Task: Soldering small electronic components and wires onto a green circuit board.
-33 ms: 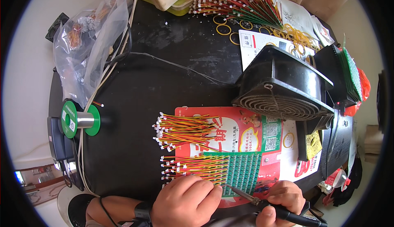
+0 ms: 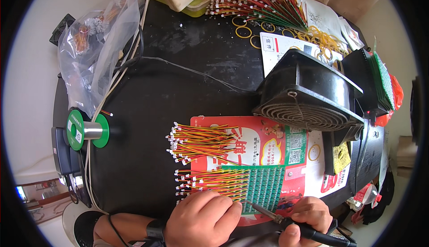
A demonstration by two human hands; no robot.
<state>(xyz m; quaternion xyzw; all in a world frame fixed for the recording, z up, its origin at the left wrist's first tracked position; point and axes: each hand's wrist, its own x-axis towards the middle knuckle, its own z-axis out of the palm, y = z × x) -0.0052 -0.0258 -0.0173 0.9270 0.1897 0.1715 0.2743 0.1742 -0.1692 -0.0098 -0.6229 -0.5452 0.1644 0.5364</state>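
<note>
Two hands, unmoved: the right hand (image 2: pixel 310 215) clasps the iron (image 2: pixel 310 233), tip at the wired board (image 2: pixel 266 184) on red card (image 2: pixel 295 189); the left hand (image 2: pixel 203 218) curls over wires (image 2: pixel 219 177), its fingers' grip unclear. Work seems held at one spot.

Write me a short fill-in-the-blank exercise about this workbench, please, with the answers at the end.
The soldering iron is in the person's ____ hand.
The wires along the board panel end in ____ connectors.
The spool has ____ flanges.
The fan is coloured ____.
Missing words: right; white; green; black.
</note>
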